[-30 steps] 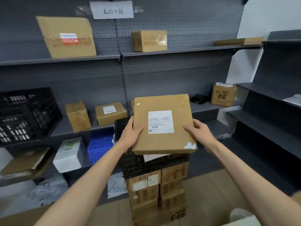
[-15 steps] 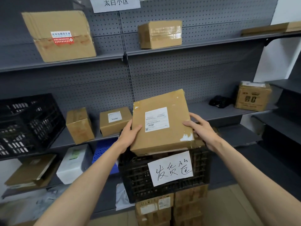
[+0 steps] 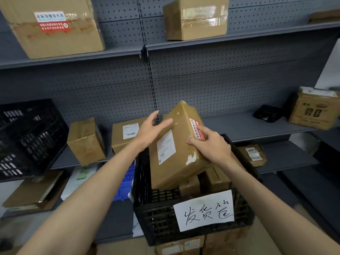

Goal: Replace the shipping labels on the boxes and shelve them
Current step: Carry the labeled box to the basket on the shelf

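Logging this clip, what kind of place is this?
Probably a parcel storeroom: grey pegboard shelving holding taped cardboard boxes, and a black crate of parcels with a handwritten sign.

This is a parcel depot or stockroom. Grey steel shelves (image 3: 184, 46) with pegboard backing (image 3: 220, 83) fill the view from 9 to 3 o'clock, holding taped cardboard boxes (image 3: 196, 18) that carry printed shipping labels (image 3: 130, 131). At 6 o'clock a black plastic crate (image 3: 156, 218) full of parcels bears a handwritten paper sign (image 3: 204, 210). Another crate (image 3: 27, 137) sits on a shelf at 9 o'clock.
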